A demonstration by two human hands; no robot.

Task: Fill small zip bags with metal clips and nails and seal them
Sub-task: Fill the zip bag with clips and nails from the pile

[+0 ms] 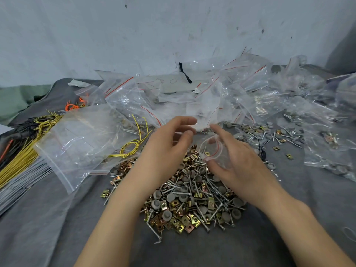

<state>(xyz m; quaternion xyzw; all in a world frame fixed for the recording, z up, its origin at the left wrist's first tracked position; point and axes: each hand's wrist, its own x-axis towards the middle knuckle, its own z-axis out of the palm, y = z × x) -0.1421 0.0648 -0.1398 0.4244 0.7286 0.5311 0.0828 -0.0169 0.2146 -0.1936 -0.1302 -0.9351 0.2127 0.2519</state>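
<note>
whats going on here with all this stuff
A person is bagging hardware. The right hand holds a small zip bag, mouth open, above the pile of metal clips and nails. The left hand is curled beside the bag's mouth; whether it pinches anything is unclear. More zip bags lie heaped behind.

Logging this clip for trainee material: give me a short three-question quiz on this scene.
1. True or false: grey caps are mixed into the pile of clips and nails.
2. The seal line on the small zip bag in the right hand is: A blue, B red, C green.
3. Fill in: the wires at far left are mostly ____.
Key: 1 true; 2 B; 3 yellow.
</note>
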